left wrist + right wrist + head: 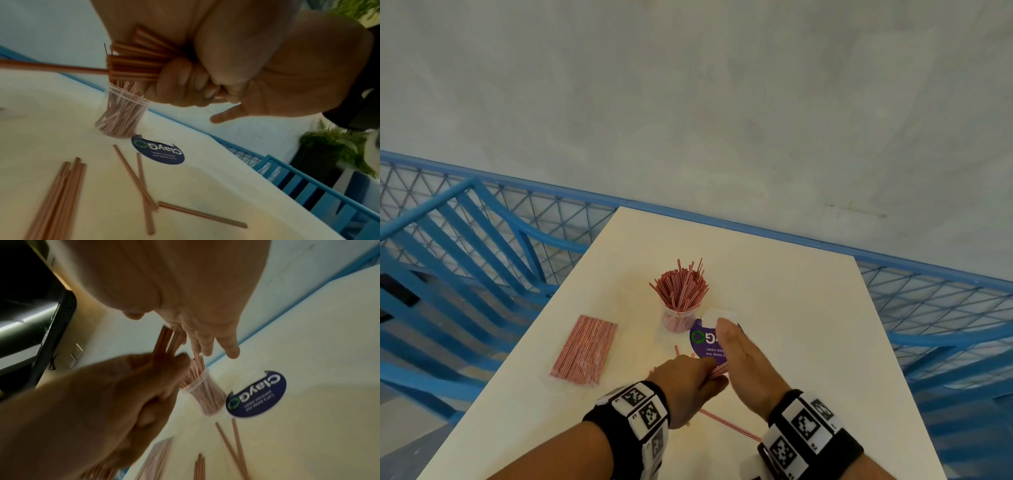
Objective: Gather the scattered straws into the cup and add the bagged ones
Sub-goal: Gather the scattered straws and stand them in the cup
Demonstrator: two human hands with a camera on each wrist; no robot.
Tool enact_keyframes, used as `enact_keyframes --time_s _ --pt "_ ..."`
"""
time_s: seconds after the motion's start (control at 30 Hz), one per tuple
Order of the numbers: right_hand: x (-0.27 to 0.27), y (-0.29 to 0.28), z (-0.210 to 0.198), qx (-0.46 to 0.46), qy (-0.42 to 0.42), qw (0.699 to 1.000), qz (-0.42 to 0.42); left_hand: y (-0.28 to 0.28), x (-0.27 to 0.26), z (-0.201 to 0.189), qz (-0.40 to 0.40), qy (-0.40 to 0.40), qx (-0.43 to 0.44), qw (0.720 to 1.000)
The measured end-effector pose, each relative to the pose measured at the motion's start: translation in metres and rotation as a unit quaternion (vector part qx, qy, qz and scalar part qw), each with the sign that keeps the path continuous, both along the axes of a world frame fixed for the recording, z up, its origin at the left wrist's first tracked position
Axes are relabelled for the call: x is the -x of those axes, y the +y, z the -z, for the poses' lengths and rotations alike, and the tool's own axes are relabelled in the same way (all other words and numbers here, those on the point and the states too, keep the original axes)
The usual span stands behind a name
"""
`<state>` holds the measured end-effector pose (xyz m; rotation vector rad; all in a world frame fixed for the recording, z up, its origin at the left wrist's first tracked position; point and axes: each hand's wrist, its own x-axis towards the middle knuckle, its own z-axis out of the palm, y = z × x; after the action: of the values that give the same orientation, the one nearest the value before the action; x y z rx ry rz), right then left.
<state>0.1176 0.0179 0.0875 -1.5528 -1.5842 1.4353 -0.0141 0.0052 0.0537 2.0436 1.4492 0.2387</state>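
My left hand (690, 380) clenches a bundle of straws (135, 65); right-hand fingers (726, 330) lie flat, squaring the ends. The cup (677, 318) stands just beyond. I should level the tips before dropping them; loose straws (135, 177) remain underneath on the bench (791, 308).

A white table (774, 291) stands against a blue mesh railing (945, 294), grey concrete floor (688, 102) beyond.

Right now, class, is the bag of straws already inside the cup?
No, the bag of straws lies flat on the table, left of the cup.
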Motion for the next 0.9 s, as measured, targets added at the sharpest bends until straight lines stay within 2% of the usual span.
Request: enact_keyframes --time_s 0.07,0.2,0.23,0.3,0.33,0.37,0.4,0.47,0.5,0.53,0.6,0.73,0.8,0.9 --pt "-0.005 0.005 -0.003 -0.009 -0.003 1.000 0.021 0.001 0.002 0.001 -0.011 -0.001 -0.005 1.000" --pt "-0.007 0.001 0.001 0.023 -0.006 0.998 -0.055 0.001 -0.006 -0.001 0.003 -0.074 -0.025 0.997" --pt "-0.010 0.003 0.000 0.019 0.008 0.998 -0.054 0.001 -0.004 -0.002 -0.003 -0.087 -0.024 0.996" --pt "-0.023 0.008 -0.005 -0.001 0.019 1.000 0.006 0.005 0.005 -0.011 -0.055 -0.146 -0.019 0.988" --pt "-0.030 0.010 -0.005 -0.008 0.004 0.999 0.038 0.007 0.010 -0.020 -0.108 -0.208 -0.003 0.972" --pt "-0.037 0.011 -0.003 -0.029 -0.041 0.999 0.010 0.010 0.014 -0.030 -0.170 -0.284 0.019 0.943" --pt "-0.039 0.006 0.002 -0.046 -0.112 0.991 -0.063 0.014 0.016 -0.042 -0.225 -0.356 0.044 0.906" --pt "-0.034 -0.009 0.012 -0.059 -0.251 0.940 -0.223 0.021 0.016 -0.066 -0.274 -0.474 0.085 0.833" --pt "-0.030 -0.015 0.010 -0.030 -0.264 0.930 -0.255 0.024 0.014 -0.075 -0.272 -0.511 0.093 0.810" --pt "-0.026 -0.018 0.010 0.009 -0.236 0.938 -0.254 0.025 0.012 -0.084 -0.265 -0.535 0.095 0.797" --pt "-0.017 -0.018 0.005 0.044 -0.151 0.958 -0.241 0.024 0.005 -0.093 -0.260 -0.554 0.088 0.786" --pt "-0.005 -0.019 -0.013 0.119 -0.057 0.960 -0.248 0.022 -0.004 -0.092 -0.271 -0.567 0.070 0.775" --pt "-0.003 -0.021 -0.017 0.144 -0.038 0.959 -0.243 0.020 -0.006 -0.090 -0.275 -0.575 0.074 0.767" --pt "0.000 -0.023 -0.021 0.113 -0.060 0.962 -0.243 0.016 -0.009 -0.084 -0.266 -0.577 0.086 0.768"
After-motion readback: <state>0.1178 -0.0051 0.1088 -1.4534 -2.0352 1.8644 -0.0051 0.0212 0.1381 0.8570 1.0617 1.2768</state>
